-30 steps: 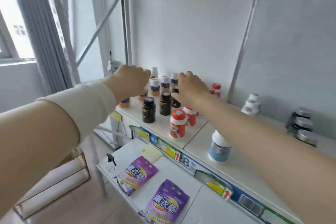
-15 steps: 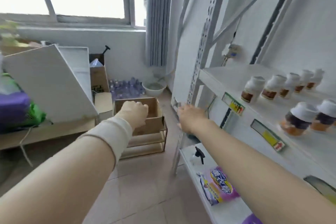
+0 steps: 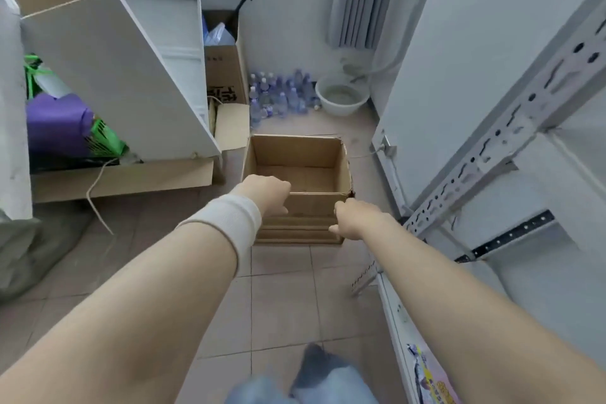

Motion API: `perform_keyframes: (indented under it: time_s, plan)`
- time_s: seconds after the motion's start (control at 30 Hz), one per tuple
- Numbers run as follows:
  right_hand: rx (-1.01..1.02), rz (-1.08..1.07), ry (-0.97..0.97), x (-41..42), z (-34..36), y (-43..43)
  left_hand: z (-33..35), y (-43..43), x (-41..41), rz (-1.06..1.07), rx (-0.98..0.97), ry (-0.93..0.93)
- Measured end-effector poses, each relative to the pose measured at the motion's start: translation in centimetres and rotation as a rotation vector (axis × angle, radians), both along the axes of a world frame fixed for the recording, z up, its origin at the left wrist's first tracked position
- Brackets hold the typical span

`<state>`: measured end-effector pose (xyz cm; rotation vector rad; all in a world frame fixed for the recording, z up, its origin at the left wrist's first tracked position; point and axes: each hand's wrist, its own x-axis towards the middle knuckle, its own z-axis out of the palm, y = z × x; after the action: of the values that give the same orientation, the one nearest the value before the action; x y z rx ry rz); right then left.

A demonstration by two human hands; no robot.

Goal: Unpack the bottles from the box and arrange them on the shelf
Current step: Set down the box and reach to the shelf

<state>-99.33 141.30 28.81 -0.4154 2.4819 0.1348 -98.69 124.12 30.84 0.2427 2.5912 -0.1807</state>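
The box [image 3: 295, 154] is found just ahead. The left hand [image 3: 264, 193], nearer, is curled at its near rim, grip unclear; the right hand [image 3: 352, 218] is loosely curled, empty.

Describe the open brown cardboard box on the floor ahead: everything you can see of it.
The brown cardboard box stands upright, top open, on flatter brown layers on the tiled floor, beside the grey metal shelf frame. The visible part of its bottom is bare; the front wall hides the rest. Its near right corner looks frayed. The left hand is at the near rim, the right hand before the near right corner; whether they grip is unclear.
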Motion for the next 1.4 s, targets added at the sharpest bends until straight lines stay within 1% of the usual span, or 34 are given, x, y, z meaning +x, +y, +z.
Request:
perform_keyframes:
  time_s: [0.1,0.2,0.3,0.4,0.5,0.63,0.8,0.9,1.07,1.13,1.27,1.4]
  plan:
    - [0.042,0.063,-0.074,-4.1,-2.2,-2.0,-2.8,-1.9,-3.2,0.060,0.018,-0.083]
    - [0.027,0.118,-0.115,-8.4,-4.7,-4.7,-5.5,-4.3,-6.4,0.120,0.006,-0.153]
    - [0.016,0.133,-0.145,-12.7,-7.3,-7.1,-8.4,-6.9,-10.5,0.159,-0.001,-0.218]
    - [0.018,0.113,-0.177,-16.7,-10.0,-9.0,-11.6,-9.2,-15.1,0.153,0.019,-0.246]
    - [0.031,0.042,-0.234,-20.6,-12.5,-10.1,-14.0,-10.8,-19.7,0.116,0.042,-0.296]
    - [-0.003,-0.070,-0.299,-25.3,-16.2,-11.3,-17.9,-11.7,-24.8,0.139,0.125,-0.362]
    - [-0.050,-0.160,-0.380,-28.9,-21.6,-11.6,-23.6,-10.4,-28.6,0.119,0.185,-0.478]
    - [-0.059,-0.221,-0.463,-31.1,-27.5,-11.3,-30.2,-9.6,-30.8,0.179,0.209,-0.533]
    - [-0.098,-0.382,-0.643,-33.0,-39.7,-10.7,-42.3,-9.0,-34.0,0.190,0.193,-0.424]
    - [-0.105,-0.458,-0.696,-33.0,-43.1,-10.3,-45.6,-8.9,-34.4,0.180,0.211,-0.450]
    - [-0.174,-0.557,-0.709,-32.8,-46.8,-9.4,-48.8,-8.5,-34.8,0.164,0.260,-0.597]
    - [-0.295,-0.675,-0.752,-32.8,-47.5,-9.0,-49.5,-8.9,-35.4,0.277,0.366,-0.670]
